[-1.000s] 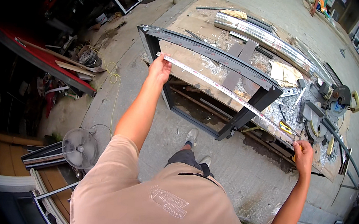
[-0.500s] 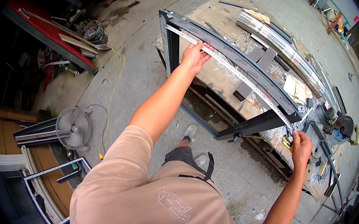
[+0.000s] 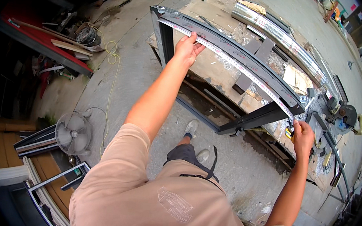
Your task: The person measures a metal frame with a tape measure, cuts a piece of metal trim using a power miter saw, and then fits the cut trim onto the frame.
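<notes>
A pale tape measure blade (image 3: 243, 70) is stretched along the top bar of a dark grey metal frame (image 3: 178, 17) standing upright in front of the workbench. My left hand (image 3: 187, 50) is at the blade near the frame's left corner, its fingers apart and one fingertip at the blade. At the right end, just past the frame's corner, my right hand (image 3: 304, 134) is closed around the end of the tape measure. A yellow and black piece beside that hand, probably the tape's case, is mostly hidden by my fingers.
Behind the frame, the workbench (image 3: 201, 64) bears wrapped profiles (image 3: 277, 32), dark metal offcuts and scraps. A round-bladed saw (image 3: 346, 117) stands at the right. On the left are a fan (image 3: 73, 132), a yellow cord (image 3: 112, 83) and a red panel (image 3: 43, 39) with boards.
The whole view has shifted slightly. My left hand's fingers have moved off from around the blade to its lower edge. The blade lies closer along the bar; my right hand still grips its end.
</notes>
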### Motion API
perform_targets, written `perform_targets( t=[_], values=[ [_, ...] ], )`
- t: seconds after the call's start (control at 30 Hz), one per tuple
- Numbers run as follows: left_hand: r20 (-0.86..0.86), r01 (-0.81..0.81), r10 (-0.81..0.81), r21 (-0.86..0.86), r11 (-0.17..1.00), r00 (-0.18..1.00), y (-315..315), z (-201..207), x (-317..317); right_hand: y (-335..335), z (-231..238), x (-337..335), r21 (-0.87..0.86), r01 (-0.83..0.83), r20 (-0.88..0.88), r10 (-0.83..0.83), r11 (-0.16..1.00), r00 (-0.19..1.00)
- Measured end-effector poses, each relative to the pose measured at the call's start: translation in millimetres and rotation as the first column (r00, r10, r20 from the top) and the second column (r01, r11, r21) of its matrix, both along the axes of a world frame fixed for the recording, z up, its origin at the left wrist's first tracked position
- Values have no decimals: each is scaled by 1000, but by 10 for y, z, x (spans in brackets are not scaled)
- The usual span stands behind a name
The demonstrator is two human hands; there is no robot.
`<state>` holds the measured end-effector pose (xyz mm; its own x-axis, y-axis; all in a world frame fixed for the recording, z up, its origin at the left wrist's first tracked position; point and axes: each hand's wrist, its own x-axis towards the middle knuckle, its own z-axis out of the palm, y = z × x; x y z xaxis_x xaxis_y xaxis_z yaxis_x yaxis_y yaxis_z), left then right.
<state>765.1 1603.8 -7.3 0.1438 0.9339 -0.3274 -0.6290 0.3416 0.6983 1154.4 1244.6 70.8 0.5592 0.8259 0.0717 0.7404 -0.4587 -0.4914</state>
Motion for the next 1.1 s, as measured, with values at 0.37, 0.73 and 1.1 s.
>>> perform_targets(
  t=[0.37, 0.73, 1.1],
  values=[
    [0, -63, 63, -16, 998, 998, 381, -299, -313, 136, -7, 23, -93, 4, 70, 3, 996, 998],
    [-23, -42, 42, 8, 999, 999, 456, -302, -405, 183, -148, 81, -126, 18, 55, -11, 992, 998],
    [39, -6, 6, -9, 1000, 999, 677, -436, -514, 188, -319, 123, -29, 30, 107, -27, 999, 994]
  ],
)
